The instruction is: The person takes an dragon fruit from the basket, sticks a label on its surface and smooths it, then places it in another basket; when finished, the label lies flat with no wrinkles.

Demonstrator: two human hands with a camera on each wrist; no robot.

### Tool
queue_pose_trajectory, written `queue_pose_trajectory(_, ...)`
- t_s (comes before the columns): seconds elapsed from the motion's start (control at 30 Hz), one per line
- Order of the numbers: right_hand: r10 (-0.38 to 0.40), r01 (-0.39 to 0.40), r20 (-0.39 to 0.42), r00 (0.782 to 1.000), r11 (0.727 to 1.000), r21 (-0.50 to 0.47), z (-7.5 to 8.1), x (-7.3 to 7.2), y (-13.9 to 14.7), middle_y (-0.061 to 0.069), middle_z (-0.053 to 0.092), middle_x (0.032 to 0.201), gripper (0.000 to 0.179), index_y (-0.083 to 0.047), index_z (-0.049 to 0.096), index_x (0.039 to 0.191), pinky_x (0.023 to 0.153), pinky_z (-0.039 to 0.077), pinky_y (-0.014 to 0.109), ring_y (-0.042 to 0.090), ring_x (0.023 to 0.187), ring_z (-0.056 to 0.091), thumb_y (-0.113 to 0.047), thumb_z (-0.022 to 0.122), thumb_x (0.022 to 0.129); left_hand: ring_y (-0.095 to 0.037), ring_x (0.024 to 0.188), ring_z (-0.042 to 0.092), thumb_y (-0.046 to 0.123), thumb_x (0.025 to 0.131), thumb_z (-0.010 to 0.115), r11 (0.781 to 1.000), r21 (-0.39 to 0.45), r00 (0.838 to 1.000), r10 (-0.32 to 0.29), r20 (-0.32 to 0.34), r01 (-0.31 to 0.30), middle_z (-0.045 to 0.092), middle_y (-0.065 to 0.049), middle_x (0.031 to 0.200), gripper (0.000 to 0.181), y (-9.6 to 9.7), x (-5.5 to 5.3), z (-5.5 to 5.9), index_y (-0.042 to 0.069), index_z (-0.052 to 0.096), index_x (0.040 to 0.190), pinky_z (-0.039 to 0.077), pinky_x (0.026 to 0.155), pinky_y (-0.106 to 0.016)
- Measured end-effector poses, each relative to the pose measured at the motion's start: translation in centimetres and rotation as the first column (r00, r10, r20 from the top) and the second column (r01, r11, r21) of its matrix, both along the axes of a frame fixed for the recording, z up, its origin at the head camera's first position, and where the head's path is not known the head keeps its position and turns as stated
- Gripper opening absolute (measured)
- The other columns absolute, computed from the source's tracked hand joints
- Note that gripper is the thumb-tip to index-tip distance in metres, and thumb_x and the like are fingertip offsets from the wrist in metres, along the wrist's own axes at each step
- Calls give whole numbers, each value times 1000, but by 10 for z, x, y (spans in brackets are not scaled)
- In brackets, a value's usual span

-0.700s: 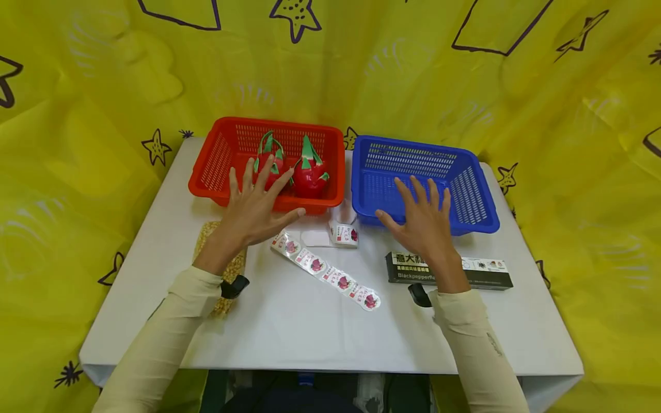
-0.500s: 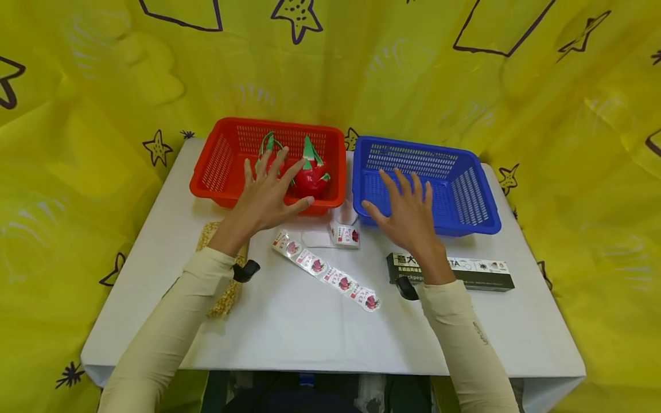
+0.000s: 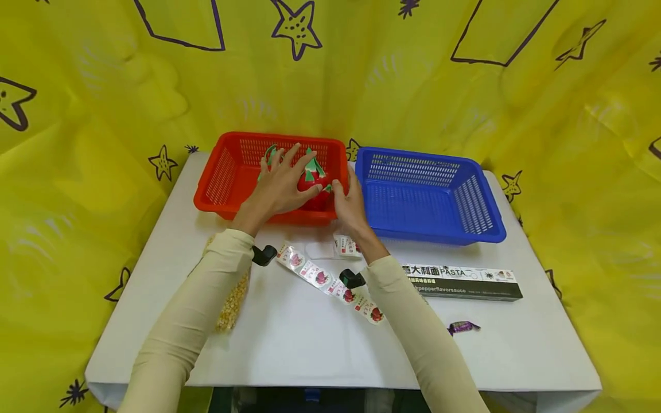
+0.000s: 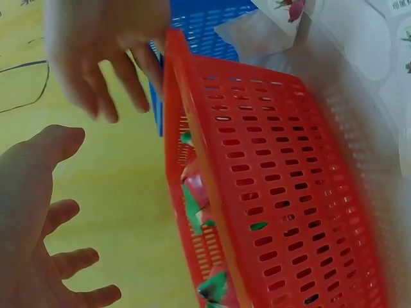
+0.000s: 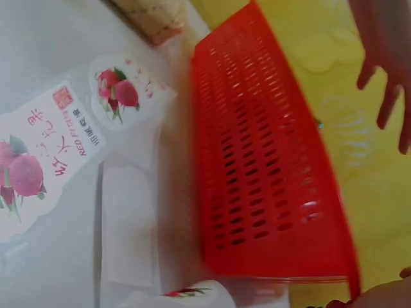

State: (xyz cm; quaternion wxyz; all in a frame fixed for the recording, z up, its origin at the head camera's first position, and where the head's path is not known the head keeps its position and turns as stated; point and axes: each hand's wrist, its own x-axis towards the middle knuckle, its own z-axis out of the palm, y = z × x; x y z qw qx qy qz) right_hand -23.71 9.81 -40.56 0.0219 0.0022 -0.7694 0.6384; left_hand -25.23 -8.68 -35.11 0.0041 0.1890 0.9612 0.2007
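My left hand (image 3: 281,186) hovers over the red basket (image 3: 227,212) with its fingers spread. A dragon fruit (image 3: 315,186) with green leaf tips sits in the basket, between my two hands. Behind the left fingers a second dragon fruit (image 4: 218,289) is mostly hidden; both show through the basket's opening in the left wrist view. My right hand (image 3: 352,203) is at the basket's right end, thumb toward the nearer fruit and fingers pointing away over the rim. Neither hand grips anything.
A blue basket (image 3: 418,234) stands at the right. In front lie a strip of dragon fruit labels (image 3: 321,278), a label roll (image 3: 347,246), a black-and-white pasta box (image 3: 465,282), a purple wrapped candy (image 3: 463,327) and, partly under the left arm, a bag of yellow kernels (image 3: 234,304).
My right hand has moved left from the blue basket to the red basket's right end, uncovering the candy. The left hand has shifted slightly right over the fruits.
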Motion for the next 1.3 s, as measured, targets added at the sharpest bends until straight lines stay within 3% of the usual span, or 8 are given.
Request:
queue_pose_trajectory(0.2, -101, 97, 20, 995, 984, 151, -8, -15, -1, 19, 23, 174, 67, -3, 13, 169, 132, 19, 47, 33, 161, 23, -19, 40, 111, -46, 160, 14, 48, 101, 66, 998, 51, 997, -45, 65, 42, 12, -16, 177, 83, 13, -20, -9, 23, 26, 170, 33, 118, -72)
queue_pose_trajectory(0.37, -97, 90, 25, 995, 975, 202, -12, -25, -5, 27, 32, 168, 62, 7, 17, 166, 130, 25, 46, 38, 157, 32, -10, 36, 109, -48, 160, 12, 45, 100, 70, 998, 42, 982, -59, 177, 53, 8, -18, 177, 85, 25, -44, -19, 21, 25, 170, 36, 115, -74)
queue_pose_trajectory(0.53, -65, 53, 64, 996, 982, 180, -30, -25, -8, 26, 40, 164, 61, 3, 14, 167, 128, 29, 44, 36, 151, 42, -8, 33, 110, -55, 160, 1, 42, 102, 68, 999, -9, 931, -38, 362, 45, -6, -22, 177, 88, 33, -62, -34, 18, 19, 171, 18, 121, -77)
queue_pose_trajectory(0.63, -51, 41, 75, 996, 991, 130, -37, -23, -8, 22, 34, 169, 63, -4, 8, 170, 131, 24, 41, 33, 155, 37, -11, 32, 112, -57, 159, 1, 43, 103, 65, 999, -35, 896, -21, 443, 40, -19, -21, 175, 89, 38, -70, -40, 17, 14, 171, 16, 124, -73)
queue_pose_trajectory(0.8, -51, 45, 59, 997, 994, 104, -36, -26, -5, 18, 29, 172, 63, -7, 5, 171, 131, 21, 43, 32, 157, 33, -15, 31, 114, -57, 157, 17, 44, 101, 66, 999, -45, 874, -1, 485, 26, -33, -18, 171, 91, 45, -83, -40, 17, 16, 171, 23, 125, -69)
queue_pose_trajectory(0.93, -46, 41, 55, 997, 995, 89, -35, -25, -7, 18, 29, 172, 61, -5, 7, 170, 131, 23, 44, 32, 157, 33, -15, 30, 114, -60, 153, 25, 43, 98, 70, 999, -53, 882, 19, 471, 6, -32, -20, 171, 84, 46, -83, -44, 16, 28, 165, 30, 123, -67)
queue_pose_trajectory(1.13, -73, 68, 59, 996, 995, 75, -31, -31, -8, 19, 31, 171, 60, -3, 10, 169, 131, 24, 40, 30, 156, 34, -13, 31, 113, -60, 142, 32, 42, 92, 76, 996, 2, 921, 85, 380, -93, 3, -27, 165, 70, 49, -79, -53, 16, 41, 147, 47, 108, -65)
queue_pose_trajectory(1.3, -56, 56, 123, 991, 998, 10, -26, -33, -6, 17, 28, 172, 61, -4, 11, 170, 131, 20, 38, 28, 158, 29, -20, 31, 114, -54, 137, 35, 41, 91, 78, 989, 70, 955, 105, 279, -129, 16, -28, 157, 64, 54, -71, -45, 16, 44, 139, 52, 101, -62)
